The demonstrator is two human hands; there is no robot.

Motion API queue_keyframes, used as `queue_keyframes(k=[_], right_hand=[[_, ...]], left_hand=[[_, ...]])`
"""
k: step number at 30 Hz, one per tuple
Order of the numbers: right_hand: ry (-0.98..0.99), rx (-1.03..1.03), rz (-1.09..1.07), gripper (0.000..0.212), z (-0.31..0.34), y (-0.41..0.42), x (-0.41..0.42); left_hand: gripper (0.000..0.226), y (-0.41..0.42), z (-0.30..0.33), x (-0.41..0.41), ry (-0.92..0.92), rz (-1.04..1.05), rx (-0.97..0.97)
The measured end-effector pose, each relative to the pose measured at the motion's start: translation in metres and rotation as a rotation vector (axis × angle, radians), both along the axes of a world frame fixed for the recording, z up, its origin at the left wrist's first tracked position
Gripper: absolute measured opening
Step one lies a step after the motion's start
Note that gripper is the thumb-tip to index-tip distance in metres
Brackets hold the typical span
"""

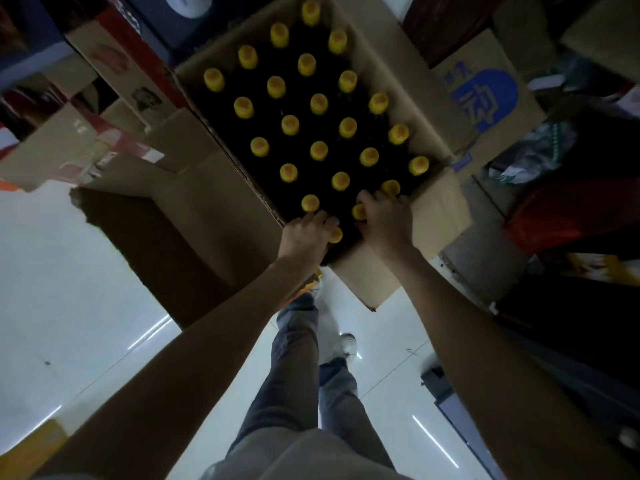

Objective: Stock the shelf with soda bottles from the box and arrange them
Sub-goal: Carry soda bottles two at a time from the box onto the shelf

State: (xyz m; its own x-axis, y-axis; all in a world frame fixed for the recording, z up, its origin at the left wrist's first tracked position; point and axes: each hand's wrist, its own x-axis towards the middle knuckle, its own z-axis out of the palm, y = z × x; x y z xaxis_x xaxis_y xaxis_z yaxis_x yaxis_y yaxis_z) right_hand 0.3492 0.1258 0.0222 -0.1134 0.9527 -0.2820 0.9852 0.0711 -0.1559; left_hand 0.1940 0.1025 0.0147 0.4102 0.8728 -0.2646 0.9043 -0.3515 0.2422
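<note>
Hands [346,226] on bottles [318,150], open box [440,209]

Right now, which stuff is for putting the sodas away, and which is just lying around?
For the job:
open box
yellow-capped bottles
left hand, on the nearest caps
right hand, on the nearest caps

Just lying about:
blue-printed box
red-striped box
red bag

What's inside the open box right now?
The open box holds rows of dark soda bottles with yellow caps. Both hands cover the nearest caps; bottle bodies and labels are too dark to see.
</note>
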Motion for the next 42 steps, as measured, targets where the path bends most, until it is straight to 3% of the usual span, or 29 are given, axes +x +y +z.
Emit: queue_keyframes(k=[5, 10, 15, 18, 23, 28, 31, 38, 42], right_hand=[[0.179, 0.071, -0.121, 0.031, 0.008, -0.009, 0.001], [0.473, 0.226, -0.481, 0.037, 0.062, -0.031, -0.001], [0.783, 0.419, -0.641, 0.029, 0.137, -0.070, 0.002], [0.868, 0.574, -0.653, 0.026, 0.171, -0.100, 0.010], [1.276, 0.649, -0.803, 0.025, 0.201, -0.151, 0.025], [1.068, 0.781, -0.962, 0.026, 0.206, -0.234, 0.051], [0.971, 0.883, -1.095, 0.027, 0.204, -0.304, 0.064], [0.828, 0.976, -1.369, 0.018, 0.198, -0.505, 0.092], [0.834, 1.006, -1.424, 0.015, 0.204, -0.618, 0.105]], left_hand=[[0.046, -0.009, 0.004, -0.019, -0.248, 0.054, 0.076], [0.032, -0.013, 0.050, -0.040, -0.565, 0.083, 0.175], [0.033, -0.019, 0.128, -0.037, -0.962, 0.136, -0.045], [0.038, -0.022, 0.166, -0.024, -1.042, 0.145, -0.111], [0.036, -0.029, 0.200, 0.002, -1.100, 0.021, -0.188], [0.023, -0.071, 0.213, 0.043, -1.052, -0.183, -0.196], [0.038, -0.116, 0.215, 0.072, -1.029, -0.278, -0.201], [0.046, -0.282, 0.209, 0.149, -0.937, -0.571, -0.168], [0.031, -0.395, 0.214, 0.193, -0.986, -0.623, -0.313]])
